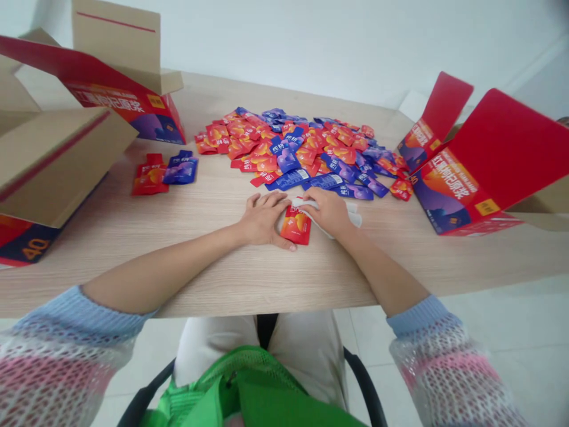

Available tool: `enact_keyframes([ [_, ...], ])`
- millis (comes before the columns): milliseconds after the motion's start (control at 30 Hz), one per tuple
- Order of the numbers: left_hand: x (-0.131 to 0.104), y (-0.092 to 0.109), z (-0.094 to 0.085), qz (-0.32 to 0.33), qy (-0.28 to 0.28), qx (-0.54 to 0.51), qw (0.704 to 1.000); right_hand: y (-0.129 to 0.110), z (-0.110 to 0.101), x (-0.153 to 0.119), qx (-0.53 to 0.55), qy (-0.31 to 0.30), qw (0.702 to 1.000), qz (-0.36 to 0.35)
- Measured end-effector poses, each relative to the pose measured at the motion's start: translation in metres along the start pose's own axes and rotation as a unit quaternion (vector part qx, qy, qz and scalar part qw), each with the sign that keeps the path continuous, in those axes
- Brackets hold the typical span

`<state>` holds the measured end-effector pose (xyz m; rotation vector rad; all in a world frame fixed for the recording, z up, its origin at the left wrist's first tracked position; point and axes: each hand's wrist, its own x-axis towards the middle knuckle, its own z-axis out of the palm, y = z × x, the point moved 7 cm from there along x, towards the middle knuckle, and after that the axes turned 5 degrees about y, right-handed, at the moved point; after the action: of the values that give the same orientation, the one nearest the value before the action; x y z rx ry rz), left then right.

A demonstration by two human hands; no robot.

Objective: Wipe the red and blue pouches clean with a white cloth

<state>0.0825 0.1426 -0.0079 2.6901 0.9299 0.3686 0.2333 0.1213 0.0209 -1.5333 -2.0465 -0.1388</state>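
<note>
A red pouch (pixel 297 228) lies flat on the table in front of me, printed with orange fruit and white characters. My left hand (pixel 265 219) rests on the table at the pouch's left side, fingers spread, with forefinger and thumb touching its edge. In my right hand (pixel 328 210) is a folded white tissue (pixel 353 218), pressed against the pouch's upper right part. The fingers cover some of the pouch's top. Just beyond my hands lies a heap of red and blue pouches (pixel 306 154).
To the left, a red pouch (pixel 151 176) and a blue pouch (pixel 181 168) lie side by side. Open cardboard boxes stand farther left, one at the back (pixel 133 112) and one nearer (pixel 66 160). More open red boxes (pixel 457 190) stand right. The table's front edge (pixel 267 311) is near my lap.
</note>
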Motion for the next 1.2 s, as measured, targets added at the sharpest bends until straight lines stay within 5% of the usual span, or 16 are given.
enact_keyframes([
  [133,0.0,0.0,-0.001,-0.009,0.008,-0.01,1.0,0.04,-0.009,0.002,0.006,0.051,0.995,0.084],
  [233,0.001,-0.001,0.0,-0.014,0.004,-0.021,1.0,0.066,-0.024,-0.009,0.11,0.135,0.97,0.17],
  [367,0.0,0.0,-0.001,-0.014,-0.002,-0.024,1.0,0.052,-0.044,-0.018,0.224,0.192,0.94,0.172],
  [500,-0.003,0.001,-0.003,-0.016,0.007,-0.024,1.0,0.002,-0.044,-0.018,0.24,0.139,0.955,0.105],
  [633,-0.005,0.002,-0.004,-0.012,0.014,-0.027,0.999,-0.045,-0.017,-0.021,0.214,-0.007,0.974,-0.07],
  [700,-0.005,0.001,-0.005,-0.012,0.019,-0.022,0.999,-0.053,-0.008,-0.024,0.163,-0.033,0.976,-0.139],
  [867,-0.005,0.001,-0.006,-0.002,0.029,-0.027,0.999,-0.038,0.0,-0.015,0.08,-0.018,0.982,-0.172],
  [1067,-0.007,0.0,-0.007,-0.015,0.061,-0.044,0.997,0.01,0.003,0.003,-0.019,0.015,0.998,-0.054],
  [1200,-0.006,0.0,-0.006,-0.012,0.057,-0.044,0.997,0.021,0.002,0.003,-0.002,0.03,0.999,-0.023],
])
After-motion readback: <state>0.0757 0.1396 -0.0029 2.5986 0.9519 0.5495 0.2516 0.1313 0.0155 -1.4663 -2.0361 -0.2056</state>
